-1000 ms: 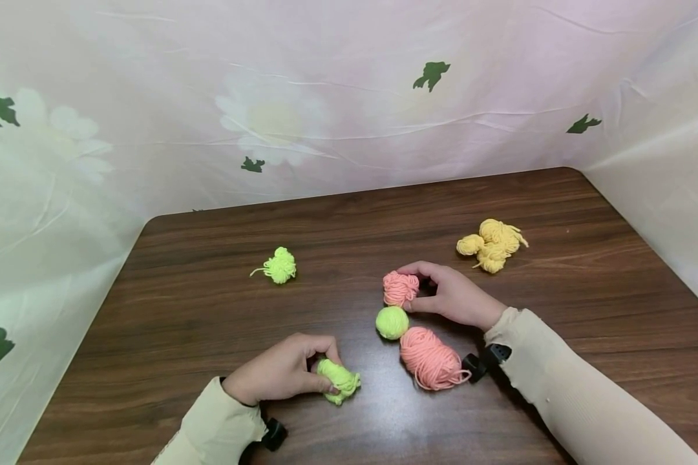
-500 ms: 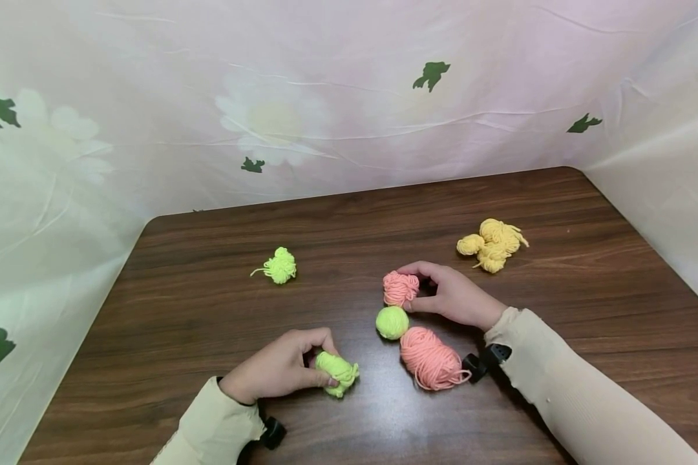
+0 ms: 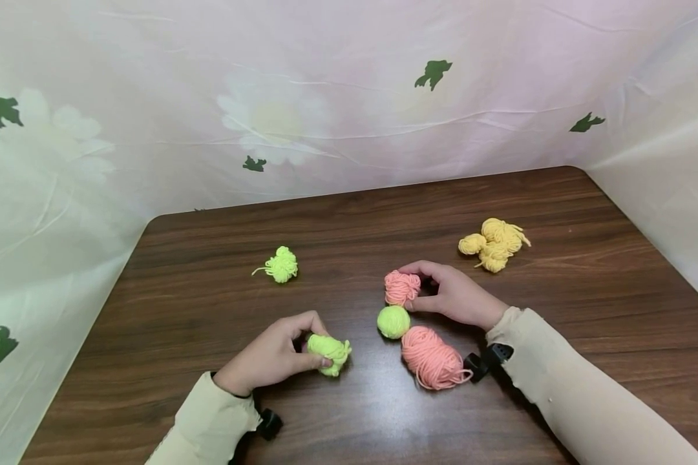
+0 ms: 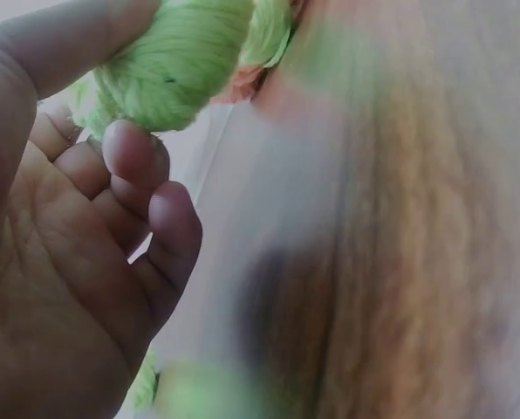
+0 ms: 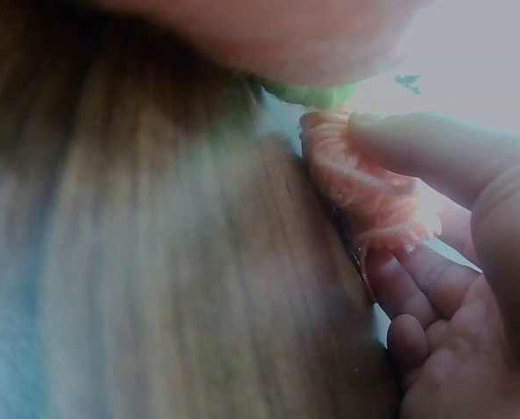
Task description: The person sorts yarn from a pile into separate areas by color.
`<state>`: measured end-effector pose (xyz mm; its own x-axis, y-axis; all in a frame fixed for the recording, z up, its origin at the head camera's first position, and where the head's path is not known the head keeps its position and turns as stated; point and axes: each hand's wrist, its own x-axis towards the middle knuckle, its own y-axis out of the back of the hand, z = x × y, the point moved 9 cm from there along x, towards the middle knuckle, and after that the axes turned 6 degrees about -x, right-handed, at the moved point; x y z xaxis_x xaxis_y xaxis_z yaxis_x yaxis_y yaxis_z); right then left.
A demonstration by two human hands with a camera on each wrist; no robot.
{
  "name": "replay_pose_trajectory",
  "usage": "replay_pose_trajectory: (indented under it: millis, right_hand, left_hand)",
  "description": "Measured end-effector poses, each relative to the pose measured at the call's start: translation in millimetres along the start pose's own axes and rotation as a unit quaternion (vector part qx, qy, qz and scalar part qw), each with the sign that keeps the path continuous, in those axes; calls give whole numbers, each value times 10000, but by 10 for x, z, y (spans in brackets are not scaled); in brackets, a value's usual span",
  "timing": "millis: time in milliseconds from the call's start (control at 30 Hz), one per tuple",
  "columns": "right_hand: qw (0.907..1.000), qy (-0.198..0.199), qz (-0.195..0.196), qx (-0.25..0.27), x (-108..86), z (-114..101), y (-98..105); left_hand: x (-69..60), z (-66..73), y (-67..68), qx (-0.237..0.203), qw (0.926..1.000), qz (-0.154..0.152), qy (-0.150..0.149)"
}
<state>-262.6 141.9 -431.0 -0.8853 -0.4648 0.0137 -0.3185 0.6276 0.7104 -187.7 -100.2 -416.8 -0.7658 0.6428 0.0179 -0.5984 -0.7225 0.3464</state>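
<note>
My left hand (image 3: 273, 354) pinches a lime-green yarn bundle (image 3: 329, 353) between thumb and fingers; in the left wrist view the green yarn (image 4: 177, 70) sits against the thumb and fingertips. My right hand (image 3: 456, 296) grips a small pink yarn bundle (image 3: 401, 287) at the table's middle, thumb on its near side, and the right wrist view shows this pink yarn (image 5: 360, 188) between thumb and fingers. A round green ball (image 3: 393, 322) lies just in front of that bundle, against a larger pink skein (image 3: 433, 358) nearer the front.
Farther back on the left lies a green yarn bundle (image 3: 282, 265) with a loose strand. Yellow yarn bundles (image 3: 497, 245) are clustered at the back right. The dark wooden table (image 3: 349, 223) is bordered by a pale floral cloth (image 3: 337, 77) behind and at the sides.
The left hand has moved back and slightly left, carrying the green bundle with it. The right hand keeps its grip on the small pink bundle in place.
</note>
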Motion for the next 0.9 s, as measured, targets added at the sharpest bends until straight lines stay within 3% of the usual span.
replay_pose_trajectory:
  millis: [367, 900]
  right_hand:
    - [10000, -9, -8, 14, -3, 10, -5]
    - [10000, 1, -12, 22, 0, 17, -4]
  left_hand:
    - [-10, -137, 186, 129, 9983, 468, 316]
    - [-68, -338, 485, -12, 9918, 1101, 645]
